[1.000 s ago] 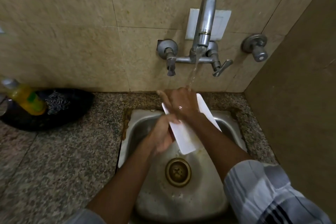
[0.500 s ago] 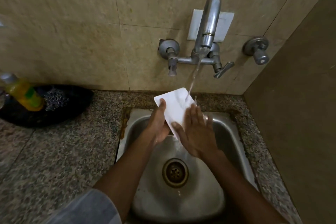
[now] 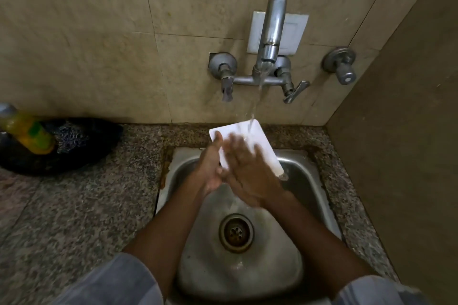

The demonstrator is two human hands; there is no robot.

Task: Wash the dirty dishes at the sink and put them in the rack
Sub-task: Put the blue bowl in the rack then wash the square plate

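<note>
sink [image 3: 307,171] | left hand [image 3: 210,168] fingers grip white plate [image 3: 262,146] | right hand [image 3: 250,176] flat, blurred, seemingly rubbing

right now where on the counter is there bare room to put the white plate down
Bare granite counter lies left of the sink, in front of the black bowl holding the yellow bottle. The strip right of the sink is narrow. Both hands crowd the white plate under the tap.

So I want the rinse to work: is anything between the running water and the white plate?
Nothing visible: the water stream lands straight on the white plate above the sink. The left hand grips its edge; the right hand lies lower on its face.
</note>
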